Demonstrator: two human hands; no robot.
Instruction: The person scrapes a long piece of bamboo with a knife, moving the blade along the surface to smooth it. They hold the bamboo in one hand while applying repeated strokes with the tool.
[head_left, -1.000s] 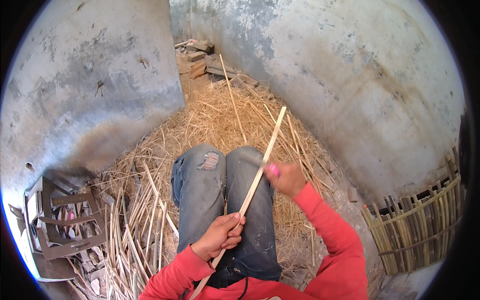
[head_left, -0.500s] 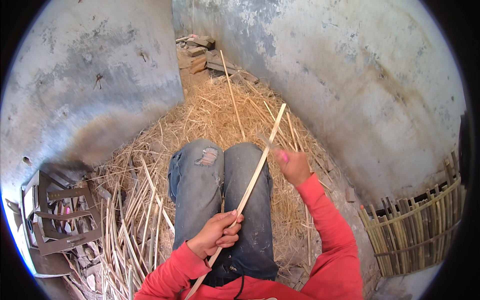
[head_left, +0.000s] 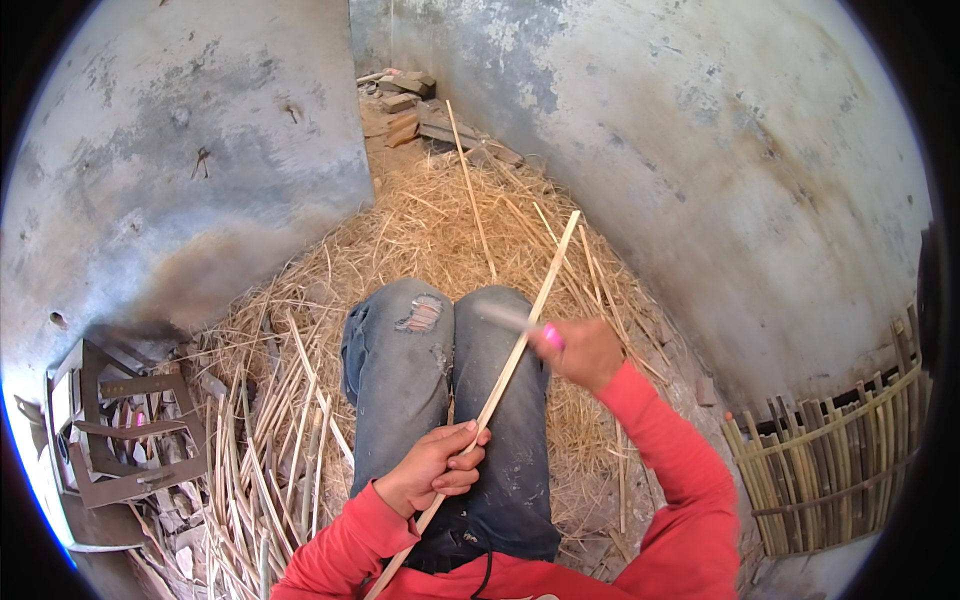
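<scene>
A long pale strip, bamboo by its look, (head_left: 510, 370) slants from my lap up past my right knee. My left hand (head_left: 436, 468) is closed round its lower part, thumb along the top. My right hand (head_left: 580, 353) is closed on the pink handle of a knife (head_left: 507, 317). The knife's blade is blurred by motion; it points left and crosses the strip at about knee height. Whether the edge touches the strip I cannot tell. Under both hands are my legs in worn jeans (head_left: 400, 400), torn at the left knee.
Shavings (head_left: 430, 220) cover the floor ahead. Many split strips (head_left: 290, 470) lie in a heap at left, beside a brown metal frame (head_left: 135, 430). A slatted bamboo panel (head_left: 840, 470) leans at right. Bricks (head_left: 402, 100) lie at the far gap between grey walls (head_left: 180, 150).
My right hand has drawn the knife down along the strip, toward me. The left hand keeps its hold in the same place.
</scene>
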